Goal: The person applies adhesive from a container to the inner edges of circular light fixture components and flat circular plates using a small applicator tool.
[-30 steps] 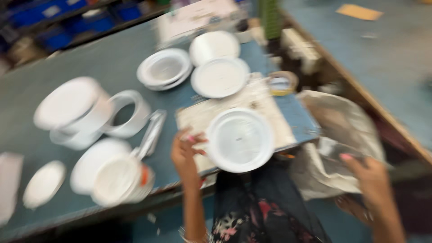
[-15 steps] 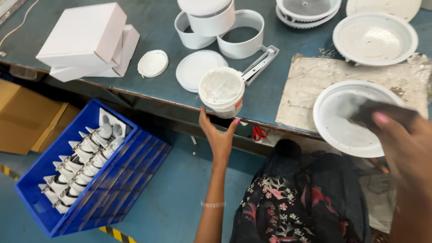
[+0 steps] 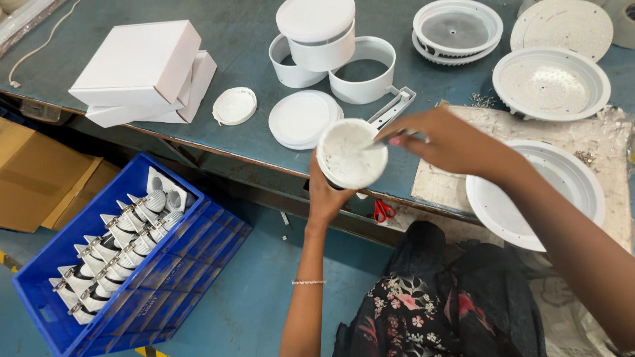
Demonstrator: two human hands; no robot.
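my left hand [image 3: 325,197] grips the white tub [image 3: 351,153] from below at the table [image 3: 238,142] edge; my right hand [image 3: 444,140], above it, pinches a thin stick [image 3: 387,140] dipped inside.

I see white boxes [image 3: 142,73] stacked at the tabletop's [image 3: 238,39] left end, a small lid [image 3: 234,106] just beside them. Flat discs [image 3: 302,119] near the front edge, two rings [image 3: 362,69] behind, a capped tub [image 3: 317,33] on the left one. Round housings [image 3: 551,82] at right. Red scissors [image 3: 382,211] under the edge. Blue crate [image 3: 126,258] of lamp parts on the floor, cardboard [image 3: 40,178] beside it.
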